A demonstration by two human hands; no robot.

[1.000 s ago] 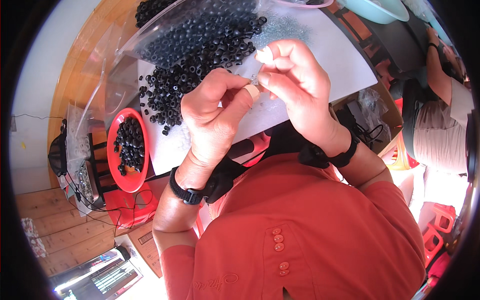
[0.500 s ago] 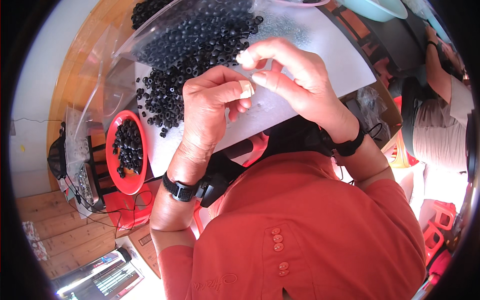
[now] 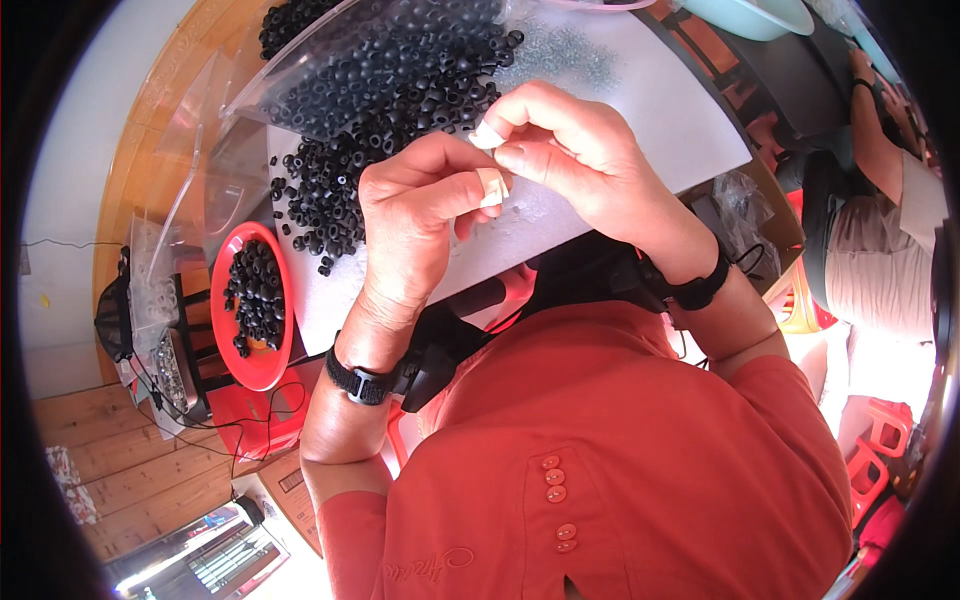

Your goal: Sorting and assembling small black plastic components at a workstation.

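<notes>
My left hand is closed in a pinch above the near part of the white table top, with tape wrapped round its thumb. Whatever sits between its fingers is too small or hidden to name. Close against it, my right hand has thumb and forefinger bent toward the left fingertips, with a pale wrap on the forefinger. What those fingers hold, if anything, cannot be made out. Beyond and left of the hands spreads a heap of small black hollow parts. Many tiny clear pieces lie scattered at the far side.
A red basin with more black parts stands left of the table. A clear plastic sheet or lid rises over part of the heap. At the right are a cardboard box with plastic bags and another person. A pale blue basin sits far right.
My right thumb and forefinger have come down and closed in toward the left fingertips. The left hand has barely moved.
</notes>
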